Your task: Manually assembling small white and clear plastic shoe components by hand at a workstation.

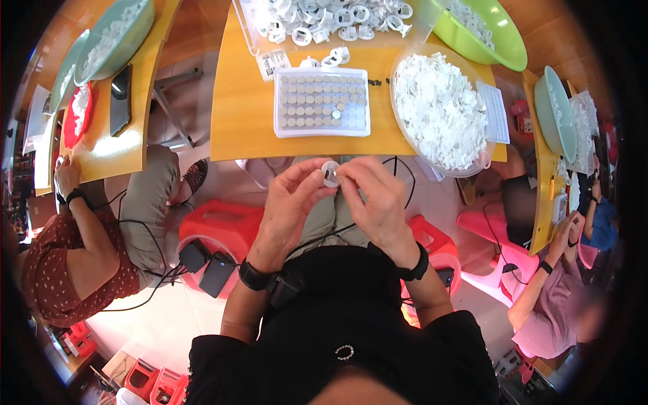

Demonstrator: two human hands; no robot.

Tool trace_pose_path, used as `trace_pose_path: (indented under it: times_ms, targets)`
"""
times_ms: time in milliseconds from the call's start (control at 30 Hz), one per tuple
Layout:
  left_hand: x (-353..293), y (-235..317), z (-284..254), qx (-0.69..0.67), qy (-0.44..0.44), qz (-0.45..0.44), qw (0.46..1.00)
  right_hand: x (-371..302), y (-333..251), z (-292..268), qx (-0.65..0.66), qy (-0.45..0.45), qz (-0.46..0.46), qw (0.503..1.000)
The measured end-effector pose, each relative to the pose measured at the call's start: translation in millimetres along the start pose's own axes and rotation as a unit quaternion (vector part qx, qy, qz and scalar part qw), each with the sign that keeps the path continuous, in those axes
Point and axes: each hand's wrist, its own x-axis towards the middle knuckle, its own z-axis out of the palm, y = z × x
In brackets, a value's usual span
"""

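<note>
Rows of grey discs point(300, 101) stand in a white rectangular tray point(322, 133), with one paler, shinier disc point(336, 115) near the exposed slots at its lower right. Behind it, a clear, straight-sided bin point(247, 27) holds a heap of glossy white plastic fittings point(324, 19), many ring-shaped. To the right, a round translucent tub point(396, 115) is heaped with thin, flaky white pieces point(442, 108); beyond that, a lime-green basin point(511, 47) contains more small white bits point(471, 23). All these rest on a smooth, yellow-brown table point(243, 101).

Nearer the body than the tray, a small round white part point(329, 174) with a dark opening sits between the two hands. The left hand point(293, 196) pinches it between thumb and fingers. The right hand point(378, 196) brings its fingertips to the part's right edge; whether they grip it or some tiny piece, I cannot tell.
</note>
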Motion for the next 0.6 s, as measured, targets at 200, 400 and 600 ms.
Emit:
trace_pose_path:
  times_ms: [200, 400, 600]
  targets:
    - [-3.3, -1.4, 6.3, 0.017, -0.002, 0.006, 1.0, -6.4, 0.9, -0.6, -0.04, 0.008, -0.034, 0.999]
    - [-4.1, 0.6, 9.2, 0.019, 0.01, 0.006, 1.0, -8.6, -0.8, 4.6, -0.117, 0.041, -0.091, 0.988]
    - [-4.9, 0.2, 5.8, 0.052, 0.006, 0.027, 0.998, -7.0, -3.8, 5.2, -0.088, 0.025, -0.077, 0.993]
